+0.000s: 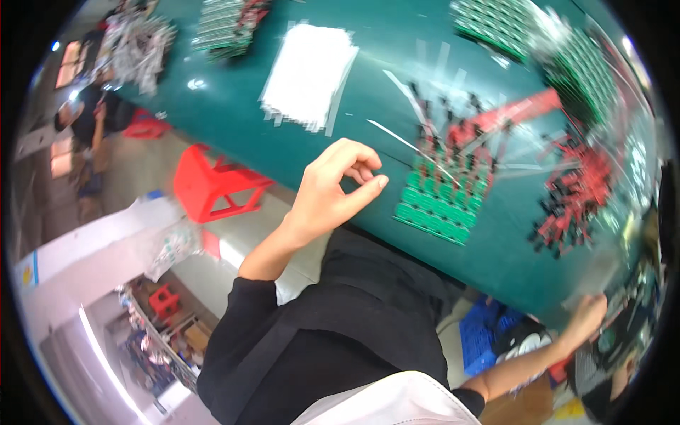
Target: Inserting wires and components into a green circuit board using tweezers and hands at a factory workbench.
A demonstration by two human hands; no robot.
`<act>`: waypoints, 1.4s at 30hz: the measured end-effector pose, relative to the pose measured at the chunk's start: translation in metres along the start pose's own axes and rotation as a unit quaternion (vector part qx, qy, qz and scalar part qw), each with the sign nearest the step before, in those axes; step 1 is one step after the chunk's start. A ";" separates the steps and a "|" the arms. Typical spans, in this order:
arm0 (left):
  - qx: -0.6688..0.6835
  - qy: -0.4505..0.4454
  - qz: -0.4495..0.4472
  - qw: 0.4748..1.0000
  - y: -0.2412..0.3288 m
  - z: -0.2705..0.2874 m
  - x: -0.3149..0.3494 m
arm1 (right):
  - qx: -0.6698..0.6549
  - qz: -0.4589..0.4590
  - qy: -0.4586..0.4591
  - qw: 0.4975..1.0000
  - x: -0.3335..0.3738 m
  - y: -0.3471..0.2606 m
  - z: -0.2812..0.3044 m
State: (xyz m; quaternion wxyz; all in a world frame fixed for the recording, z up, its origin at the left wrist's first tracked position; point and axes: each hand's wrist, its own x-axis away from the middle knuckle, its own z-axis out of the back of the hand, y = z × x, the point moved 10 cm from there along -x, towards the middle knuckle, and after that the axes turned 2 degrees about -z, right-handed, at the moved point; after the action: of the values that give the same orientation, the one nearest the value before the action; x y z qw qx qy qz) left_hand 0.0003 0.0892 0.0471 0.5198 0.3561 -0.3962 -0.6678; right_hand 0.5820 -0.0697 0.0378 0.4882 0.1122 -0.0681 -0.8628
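Observation:
My left hand (336,184) hovers by the near edge of the green table. Its fingers curl loosely, a gap parts thumb from forefinger, and it holds nothing visible. Just right of it lies a green circuit board panel (435,212), with several red and black wires (460,152) across its far part. A thin white strip (400,140) slants toward these wires. Far off to the right, my right hand (588,315) is closed and smeared by motion beside the table edge. Something pale and see-through blurs above its fingers; I cannot make out what.
White strips (308,74) lie stacked beyond my left hand. Red and black leads (577,188) are heaped at right, near a red strip (520,112). More green boards (492,25) are piled at the back. Red stools (212,185) and a blue crate (482,336) stand below. Another person (95,117) is at far left.

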 end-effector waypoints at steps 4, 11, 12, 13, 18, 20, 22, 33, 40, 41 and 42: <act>-0.148 0.079 0.032 0.985 -0.010 0.074 -0.014 | 0.000 -0.002 -0.028 1.000 -0.006 0.008 -0.014; -0.349 0.071 0.076 0.931 -0.037 0.118 -0.068 | 0.036 -0.003 -0.023 0.999 -0.011 -0.001 0.001; -0.401 0.047 0.075 0.912 -0.038 0.114 -0.074 | 0.032 -0.008 -0.020 0.999 -0.010 0.001 0.004; -0.453 0.023 0.074 0.888 -0.040 0.111 -0.079 | 0.034 -0.008 -0.019 0.999 -0.010 0.006 0.003; -0.447 -0.044 0.096 0.888 -0.062 0.110 -0.095 | -0.076 -0.036 -0.018 0.996 -0.010 0.022 0.003; -0.438 -0.050 0.084 0.893 -0.064 0.111 -0.097 | -0.131 -0.023 -0.022 0.991 -0.009 0.033 -0.003; -0.404 -0.066 0.080 0.909 -0.064 0.108 -0.101 | -0.184 -0.012 -0.025 0.983 -0.008 0.036 0.002; 0.053 -0.053 0.253 0.965 -0.078 0.115 -0.069 | -0.650 -0.189 -0.044 0.735 0.037 -0.025 0.042; 0.225 -0.003 0.181 0.957 -0.038 0.045 -0.014 | -0.571 -0.003 0.070 0.818 0.094 -0.198 0.102; 0.194 0.036 0.139 0.971 -0.034 0.036 -0.010 | -0.593 -0.012 0.088 0.800 0.099 -0.213 0.093; 0.163 0.082 0.092 0.979 -0.027 0.037 -0.003 | -0.569 0.013 0.101 0.816 0.100 -0.229 0.094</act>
State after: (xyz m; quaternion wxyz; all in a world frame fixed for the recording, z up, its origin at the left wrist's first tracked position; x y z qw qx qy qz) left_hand -0.0427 0.1022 0.0390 0.5444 0.4516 -0.4873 -0.5120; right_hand 0.3186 -0.0372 0.0634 0.4800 -0.1001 0.4836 -0.7251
